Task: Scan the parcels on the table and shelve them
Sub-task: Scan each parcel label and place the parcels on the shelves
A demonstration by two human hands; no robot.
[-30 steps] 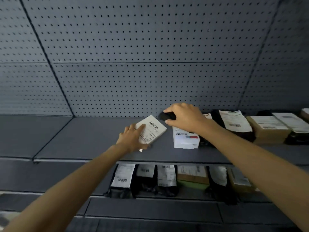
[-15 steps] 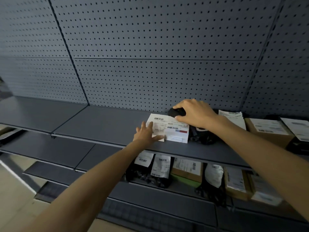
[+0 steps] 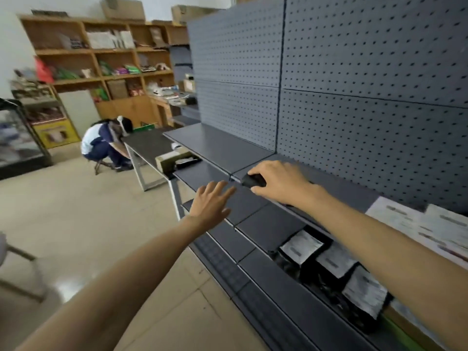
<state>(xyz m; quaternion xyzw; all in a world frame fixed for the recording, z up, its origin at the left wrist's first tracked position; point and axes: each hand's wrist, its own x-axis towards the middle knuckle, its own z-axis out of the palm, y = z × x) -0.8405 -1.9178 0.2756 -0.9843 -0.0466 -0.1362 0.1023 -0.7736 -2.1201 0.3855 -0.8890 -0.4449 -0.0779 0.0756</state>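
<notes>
My right hand (image 3: 281,182) grips a small black scanner (image 3: 253,180) just above the front edge of the grey metal shelf (image 3: 217,145). My left hand (image 3: 211,202) hovers open with fingers spread, a little left of and below the scanner, holding nothing. White-labelled parcels (image 3: 417,224) lie on the same shelf at the far right, blurred. Black bags with white labels (image 3: 301,245) fill the shelf below. Further off, a dark table (image 3: 147,145) carries a brown box (image 3: 172,158) and another parcel.
A grey pegboard wall (image 3: 354,72) backs the shelves. A person (image 3: 103,143) crouches on a stool by the table's far end. Wooden shelving (image 3: 101,59) full of goods lines the back wall, and a glass cabinet (image 3: 17,138) stands at the left. Tiled floor lies open to the left.
The view has swung left from the shelf toward the room. My left hand has let go of the white parcel, which stays on the shelf. My right hand still holds the scanner.
</notes>
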